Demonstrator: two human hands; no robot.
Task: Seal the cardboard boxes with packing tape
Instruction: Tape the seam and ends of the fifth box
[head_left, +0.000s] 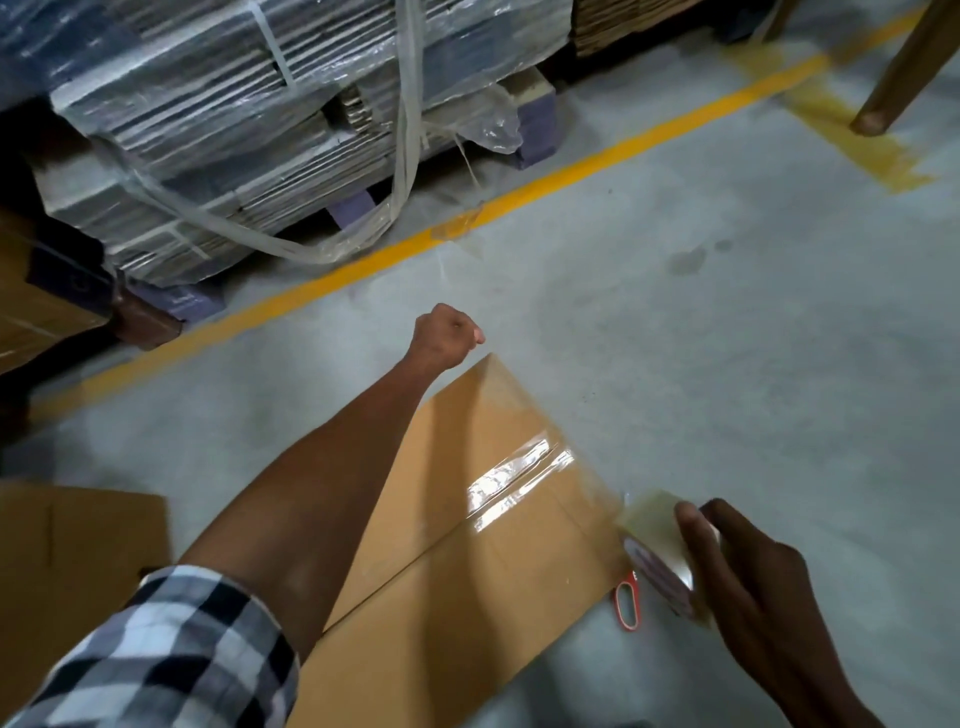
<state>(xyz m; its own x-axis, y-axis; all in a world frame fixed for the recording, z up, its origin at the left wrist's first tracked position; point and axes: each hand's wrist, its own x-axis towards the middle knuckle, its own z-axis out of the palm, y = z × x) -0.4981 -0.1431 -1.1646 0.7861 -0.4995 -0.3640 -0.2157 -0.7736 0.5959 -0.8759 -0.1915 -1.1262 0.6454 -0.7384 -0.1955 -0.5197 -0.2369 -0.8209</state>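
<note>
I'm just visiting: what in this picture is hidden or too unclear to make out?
Head view only:
- Left hand: fist faces away, so whether it pinches the tape's end is hidden.
- Tape roll: right hand covers part; label blurred.
- Red scissors: only a handle shows past the cardboard box.
- Second box: cut off by the left edge.
- Wrapped cardboard stack: top cut off; film blurs printing.

matt brown corrugated cardboard box (467, 561) with a glossy strip of clear plastic tape (519, 480) along its seam. translucent, shiny roll of packing tape (657, 540). red plastic-handled scissors (627, 605). smooth matt grey concrete floor (727, 338) with a painted yellow line (519, 200). flattened cardboard stacks (234, 130) under crinkled, shiny clear plastic wrap. soft checked cloth sleeve (171, 654).
</note>
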